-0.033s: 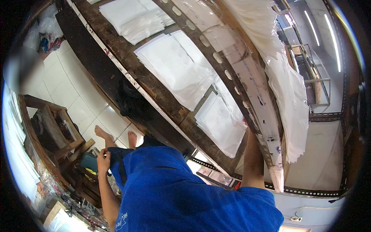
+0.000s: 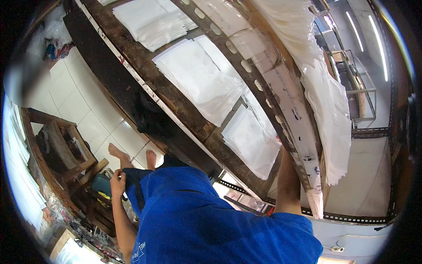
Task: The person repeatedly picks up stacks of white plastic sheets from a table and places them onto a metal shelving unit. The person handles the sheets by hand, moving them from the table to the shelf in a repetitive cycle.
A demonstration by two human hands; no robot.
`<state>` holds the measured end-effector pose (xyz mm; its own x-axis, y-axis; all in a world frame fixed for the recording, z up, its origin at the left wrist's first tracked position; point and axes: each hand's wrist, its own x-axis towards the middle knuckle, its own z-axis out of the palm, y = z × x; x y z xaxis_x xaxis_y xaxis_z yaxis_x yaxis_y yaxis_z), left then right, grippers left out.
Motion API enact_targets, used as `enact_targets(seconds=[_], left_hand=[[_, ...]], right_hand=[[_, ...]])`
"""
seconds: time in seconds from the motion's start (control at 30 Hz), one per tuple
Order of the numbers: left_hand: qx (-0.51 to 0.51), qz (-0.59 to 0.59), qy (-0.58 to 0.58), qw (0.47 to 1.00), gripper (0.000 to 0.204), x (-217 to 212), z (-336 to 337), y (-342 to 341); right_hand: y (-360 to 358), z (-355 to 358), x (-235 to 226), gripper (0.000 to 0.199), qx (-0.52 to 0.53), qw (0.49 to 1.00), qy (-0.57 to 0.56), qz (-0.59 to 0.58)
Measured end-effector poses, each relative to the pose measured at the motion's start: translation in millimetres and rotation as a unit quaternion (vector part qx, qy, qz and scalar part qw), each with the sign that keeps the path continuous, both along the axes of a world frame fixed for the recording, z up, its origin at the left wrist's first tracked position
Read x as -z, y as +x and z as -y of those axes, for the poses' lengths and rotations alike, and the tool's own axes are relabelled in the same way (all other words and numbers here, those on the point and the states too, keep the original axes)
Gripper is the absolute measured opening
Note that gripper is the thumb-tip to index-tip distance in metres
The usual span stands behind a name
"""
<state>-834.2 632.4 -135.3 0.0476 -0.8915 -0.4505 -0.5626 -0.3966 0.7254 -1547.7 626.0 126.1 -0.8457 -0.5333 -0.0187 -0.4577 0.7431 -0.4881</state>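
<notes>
At my left thigh, beside my dark shorts (image 2: pixel 133 178), my left hand (image 2: pixel 117 184) hangs with its fingers loosely curled. No object shows in it. My right arm reaches up under the upper shelf's edge. Only a little of my right hand (image 2: pixel 279 141) shows, at the right side of a stack of white sheets (image 2: pixel 252 140); the shelf hides its fingers, so its grip cannot be told. That stack lies on a dark, worn shelf board (image 2: pixel 206 127). Farther along the board are another white stack (image 2: pixel 193 75) and a third white stack (image 2: pixel 154 24).
A plastic-covered upper shelf edge (image 2: pixel 281 83) runs above the board, with more white sheets (image 2: pixel 325 101) hanging over it. A wooden frame (image 2: pixel 70 149) stands on my left. White floor tiles (image 2: pixel 83 110) lie below. A perforated metal rail (image 2: pixel 351 219) crosses at right.
</notes>
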Motion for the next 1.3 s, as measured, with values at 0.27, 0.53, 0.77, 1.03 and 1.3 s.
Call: enact_targets(seconds=[0.27, 0.53, 0.77, 1.03, 1.3], left_hand=[[-0.032, -0.051, 0.023, 0.998, 0.034, 13, 28, 11], [-0.054, -0.032, -0.026, 0.998, 0.036, 4, 17, 4], [-0.097, -0.053, -0.04, 0.993, 0.032, -39, 41, -2], [-0.106, 0.024, -0.16, 0.981, 0.033, -82, 85, 38], [-0.223, -0.001, -0.23, 0.947, 0.029, -157, 112, 103]], right_hand=[[-6, 5, 9, 0.019, -0.007, 1.0, 0.014, -0.023], [-35, 11, 12, 0.021, -0.085, 0.993, 0.017, -0.078], [35, 121, 19, 0.022, -0.223, 0.964, -0.115, -0.084], [301, 203, 0, 0.016, -0.466, 0.85, -0.192, 0.155], [494, 235, 17, 0.013, -0.566, 0.728, -0.094, 0.376]])
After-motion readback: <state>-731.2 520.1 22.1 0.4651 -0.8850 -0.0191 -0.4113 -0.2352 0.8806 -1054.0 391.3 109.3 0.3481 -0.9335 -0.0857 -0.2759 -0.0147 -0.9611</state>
